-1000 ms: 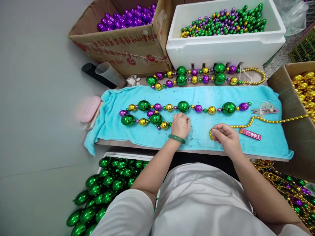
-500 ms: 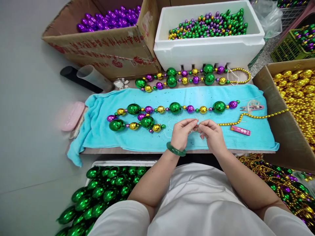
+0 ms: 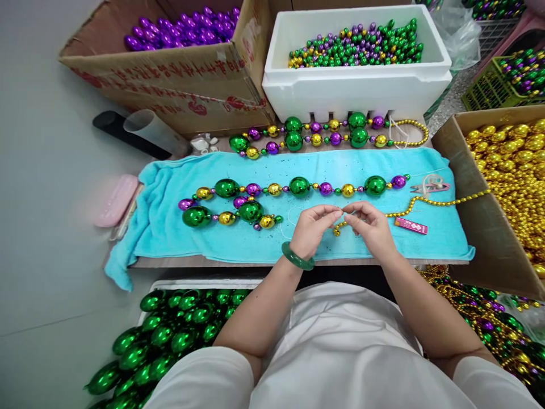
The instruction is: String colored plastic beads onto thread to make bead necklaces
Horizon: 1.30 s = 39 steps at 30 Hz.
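Fingertip to fingertip over the blue towel (image 3: pixel 255 165), my left hand (image 3: pixel 314 227) and my right hand (image 3: pixel 368 230) are both closed in a pinch. A thin white thread (image 3: pixel 289 218) loops from the end of a large green, purple and gold bead strand (image 3: pixel 299 187) and runs to my left hand. What my right fingertips hold is too small to make out. A string of gold beads (image 3: pixel 411 204) passes beneath my right hand; its curled end shows below my fingertips. A green bangle (image 3: pixel 297 257) circles my left wrist.
A finished-looking bead necklace (image 3: pixel 315 139) lies behind the towel. A purple lighter (image 3: pixel 411 225) and pink snips (image 3: pixel 430 186) lie at right. Around stand a cardboard box (image 3: pixel 170 79) with purple beads, a white foam box (image 3: pixel 357 85) and a box of gold beads (image 3: pixel 481 227). Green beads (image 3: pixel 162 329) sit below left.
The curled end of the gold bead string now shows below my fingertips. My hands stay pinched together, and the whole view has shifted slightly.
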Motion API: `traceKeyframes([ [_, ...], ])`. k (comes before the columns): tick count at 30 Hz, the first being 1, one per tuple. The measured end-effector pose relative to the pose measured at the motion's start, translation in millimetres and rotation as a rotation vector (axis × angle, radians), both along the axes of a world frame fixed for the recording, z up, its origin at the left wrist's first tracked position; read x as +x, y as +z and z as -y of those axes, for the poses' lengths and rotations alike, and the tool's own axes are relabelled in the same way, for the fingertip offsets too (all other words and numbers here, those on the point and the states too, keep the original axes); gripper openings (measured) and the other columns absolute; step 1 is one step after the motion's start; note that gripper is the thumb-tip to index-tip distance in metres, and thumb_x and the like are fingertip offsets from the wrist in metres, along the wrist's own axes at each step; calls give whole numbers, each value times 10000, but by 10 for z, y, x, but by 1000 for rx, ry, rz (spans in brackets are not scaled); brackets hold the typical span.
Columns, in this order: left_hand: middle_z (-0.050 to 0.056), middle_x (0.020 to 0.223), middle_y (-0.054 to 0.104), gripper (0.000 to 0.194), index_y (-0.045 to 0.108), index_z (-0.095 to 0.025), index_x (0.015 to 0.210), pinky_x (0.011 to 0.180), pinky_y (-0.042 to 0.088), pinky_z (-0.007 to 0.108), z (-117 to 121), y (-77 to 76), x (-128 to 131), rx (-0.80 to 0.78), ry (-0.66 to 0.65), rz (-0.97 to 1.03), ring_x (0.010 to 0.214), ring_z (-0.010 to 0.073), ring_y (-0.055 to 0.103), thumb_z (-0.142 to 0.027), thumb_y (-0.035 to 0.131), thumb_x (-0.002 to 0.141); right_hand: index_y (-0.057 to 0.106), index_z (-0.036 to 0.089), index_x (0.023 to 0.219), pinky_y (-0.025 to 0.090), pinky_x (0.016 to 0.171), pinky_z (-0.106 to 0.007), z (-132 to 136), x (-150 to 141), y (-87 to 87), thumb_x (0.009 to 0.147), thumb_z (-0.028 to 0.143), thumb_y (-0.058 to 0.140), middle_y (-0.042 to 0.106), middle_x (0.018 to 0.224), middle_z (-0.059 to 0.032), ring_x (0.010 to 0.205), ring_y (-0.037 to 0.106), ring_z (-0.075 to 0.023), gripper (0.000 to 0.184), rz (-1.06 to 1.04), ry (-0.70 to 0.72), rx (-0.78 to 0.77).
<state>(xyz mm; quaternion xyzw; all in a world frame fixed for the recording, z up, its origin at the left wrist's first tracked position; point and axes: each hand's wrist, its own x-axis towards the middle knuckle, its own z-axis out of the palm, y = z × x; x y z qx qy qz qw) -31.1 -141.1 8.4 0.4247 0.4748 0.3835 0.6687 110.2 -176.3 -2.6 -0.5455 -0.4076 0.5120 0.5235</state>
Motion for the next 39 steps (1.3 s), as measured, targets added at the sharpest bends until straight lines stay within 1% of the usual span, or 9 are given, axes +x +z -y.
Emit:
traceKeyframes([
  [4,26,710,683,179,723,-152,725,627,409,246,-49,84,-49,50,-257,-83,640,111,548,-322,740,670,696,202,888,418,517,-245,-106,224,116,698,339,719,596,840,-21,641,515,-107,236,43,220,53],
  [9,56,719,697,191,722,-148,753,548,379,231,-124,69,-27,-27,-379,-38,646,126,572,-326,726,684,651,204,668,456,733,-331,-177,318,183,747,325,693,573,758,-19,800,549,-166,151,240,267,255],
  [12,48,658,675,197,734,-148,761,531,361,229,-165,36,-10,-44,-373,-13,612,119,560,-317,742,661,627,207,710,449,795,-358,-180,338,213,797,285,637,580,824,-31,862,554,-181,117,333,264,325],
  [16,59,691,694,194,754,-153,744,625,412,258,-199,-20,1,-56,-352,31,674,137,585,-307,766,627,611,208,748,442,844,-377,-167,400,268,809,227,597,592,922,-45,960,556,-200,66,371,130,370],
  [21,63,729,710,219,749,-149,714,694,442,285,-199,-128,38,-161,-232,111,674,141,593,-313,791,574,587,209,739,466,752,-353,-138,476,267,799,230,584,585,929,-49,955,555,-206,64,349,7,343],
  [27,41,650,674,180,724,-138,681,694,434,271,-155,-81,96,-180,-305,157,662,129,585,-274,786,581,581,207,760,453,618,-304,-133,451,21,815,236,571,579,927,-64,932,555,-210,63,472,-117,354],
  [32,64,794,712,168,708,-163,717,710,432,273,-105,-102,226,-134,-71,281,812,166,623,-285,754,611,582,203,815,471,747,-374,-39,254,-172,862,215,502,564,933,-85,931,547,-225,94,683,-132,398],
  [36,37,769,707,171,705,-157,721,782,434,286,-90,-214,314,19,23,111,797,154,619,-309,733,649,602,206,852,429,871,-447,30,168,-184,863,172,477,566,987,-111,972,512,-251,129,855,-85,517],
  [39,19,725,693,179,718,-149,707,752,430,281,-125,-239,297,77,-113,-71,722,143,594,-319,730,652,619,212,838,426,886,-452,4,226,-135,855,168,491,566,1009,-103,986,514,-248,136,845,-4,527],
])
